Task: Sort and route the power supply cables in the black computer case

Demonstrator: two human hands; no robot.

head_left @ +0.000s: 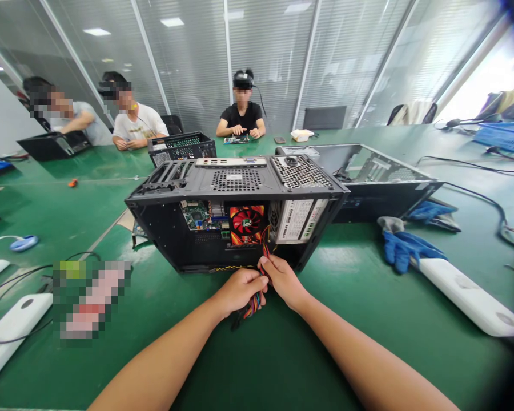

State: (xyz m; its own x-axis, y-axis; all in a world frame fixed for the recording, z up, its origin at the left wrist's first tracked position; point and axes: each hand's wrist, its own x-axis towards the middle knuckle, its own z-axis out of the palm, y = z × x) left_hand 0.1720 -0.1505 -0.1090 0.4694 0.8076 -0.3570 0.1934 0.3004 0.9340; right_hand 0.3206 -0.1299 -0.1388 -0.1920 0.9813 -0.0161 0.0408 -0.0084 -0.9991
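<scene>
A black computer case [163, 234] lies in front of me with its side open. Inside it show a green motherboard [197, 216], a fan [245, 224] with a red and orange flame pattern, and a power supply [297, 222] with a white label. A bundle of coloured power cables [253, 305] runs out of the case near the power supply. My left hand [241, 291] is closed round the bundle, with dark connectors hanging below it. Close beside it, my right hand [282, 281] pinches the same cables higher up, nearer the case.
Another open case [394, 200] stands behind on the right, with blue gloves [411, 248] and a white power strip [466, 297] before it. A second power strip [12, 331] and a blurred packet [96, 299] lie left. Several people sit across the green table [342, 354].
</scene>
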